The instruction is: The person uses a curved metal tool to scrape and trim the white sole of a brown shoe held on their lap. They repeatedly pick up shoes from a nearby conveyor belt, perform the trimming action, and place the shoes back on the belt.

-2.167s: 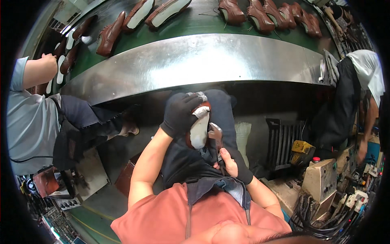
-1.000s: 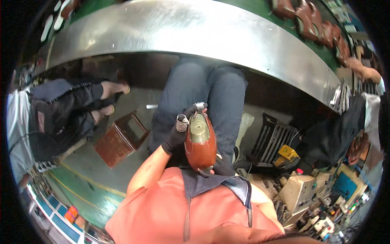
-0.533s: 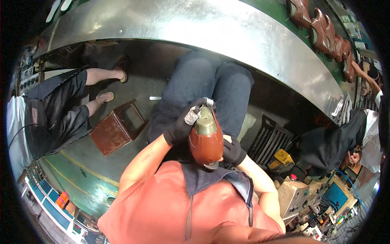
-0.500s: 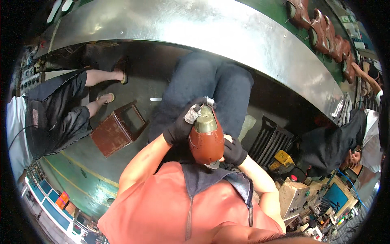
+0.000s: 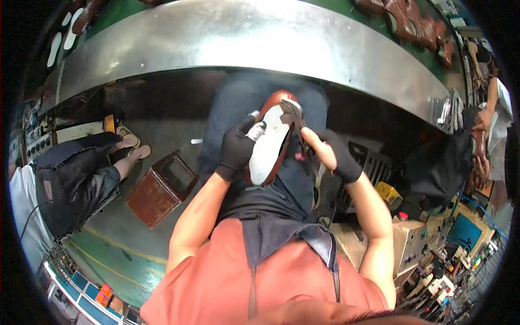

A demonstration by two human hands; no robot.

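A brown leather shoe point(image 5: 280, 97) lies over my lap, its white underside point(image 5: 266, 146) turned up and its toe pointing away from me. My left hand point(image 5: 238, 146), in a black glove with silver tape on the fingers, is closed on the shoe's left side. Closed too is my right hand point(image 5: 333, 154), in a black glove that leaves thumb and fingertips bare. It grips a dark brown bent piece point(image 5: 295, 116), which looks like a shoe sole and touches the white underside near the toe along the right edge. The fingers beneath are partly hidden.
A metal-edged bench point(image 5: 244, 38) curves in front of my knees, with brown shoes point(image 5: 403, 21) at its far right and white insoles point(image 5: 70, 35) at far left. A brown metal box point(image 5: 154, 197) stands on the floor at left. People work at both sides; machinery point(image 5: 409, 244) fills the lower right.
The shoe has turned over, from upper and last showing to white underside up, and moved away from me. The dark sole-like piece has come into view in my right hand.
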